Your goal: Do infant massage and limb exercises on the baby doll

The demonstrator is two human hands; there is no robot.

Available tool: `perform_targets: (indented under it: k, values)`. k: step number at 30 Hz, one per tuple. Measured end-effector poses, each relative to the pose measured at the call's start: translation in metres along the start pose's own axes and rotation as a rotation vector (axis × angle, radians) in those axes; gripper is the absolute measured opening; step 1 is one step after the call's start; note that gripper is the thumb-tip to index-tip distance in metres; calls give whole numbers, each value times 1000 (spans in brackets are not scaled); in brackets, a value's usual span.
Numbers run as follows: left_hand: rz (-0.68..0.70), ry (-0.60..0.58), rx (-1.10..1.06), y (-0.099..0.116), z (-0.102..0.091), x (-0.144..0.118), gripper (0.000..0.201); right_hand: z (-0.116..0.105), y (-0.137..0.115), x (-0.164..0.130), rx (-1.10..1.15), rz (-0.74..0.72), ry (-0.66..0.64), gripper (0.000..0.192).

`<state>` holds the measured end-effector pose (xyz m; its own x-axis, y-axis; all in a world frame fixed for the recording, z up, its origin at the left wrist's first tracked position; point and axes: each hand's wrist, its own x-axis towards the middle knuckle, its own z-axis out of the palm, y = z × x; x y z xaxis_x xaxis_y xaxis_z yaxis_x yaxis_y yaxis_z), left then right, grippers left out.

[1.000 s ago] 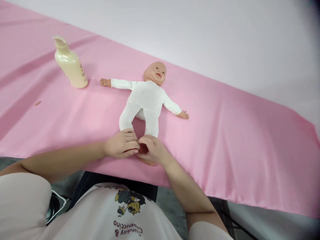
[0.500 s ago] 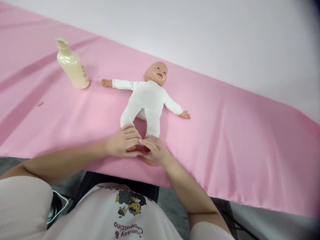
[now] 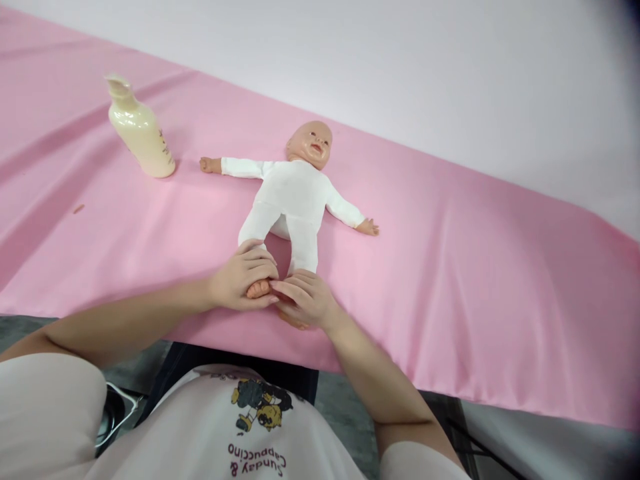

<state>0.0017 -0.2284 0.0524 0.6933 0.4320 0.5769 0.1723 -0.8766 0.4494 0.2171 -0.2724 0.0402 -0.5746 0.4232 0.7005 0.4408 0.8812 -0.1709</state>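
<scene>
A baby doll [image 3: 293, 200] in white lies face up on the pink-draped table [image 3: 450, 280], the left hand [image 3: 243, 280] curled around one bare foot and the right hand [image 3: 305, 300] seemingly cupping the other, a cream bottle [image 3: 140, 130] standing well apart.

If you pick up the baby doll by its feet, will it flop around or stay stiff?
Probably floppy: the doll lies flat with its white cloth arms and legs spread loosely, which suggests a soft stuffed body. Its head looks like hard, shiny plastic, so that end would likely dangle heaviest. The left hand and right hand cover its feet, which seem firmer, an easy grip.
</scene>
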Motion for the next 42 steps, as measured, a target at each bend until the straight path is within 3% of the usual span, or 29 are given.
perform_targets:
  k: [12,18,28,36,39,42]
  values:
    - [26,12,-30,0,0,0,23,2,1,-2,35,12,-58,8]
    - [68,11,-78,-1,-1,0,42,2,0,0,23,2,-95,8]
    - [82,25,-60,-4,4,-5,45,4,1,-3,-4,11,-114,9]
    - [68,-90,9,-17,-3,-2,69,5,0,-5,-4,-8,-119,10]
    - [67,-135,33,-18,-4,-1,61,5,1,-6,-16,-6,-153,12]
    - [77,-125,50,-13,-4,0,39,5,1,-5,-35,-13,-159,14]
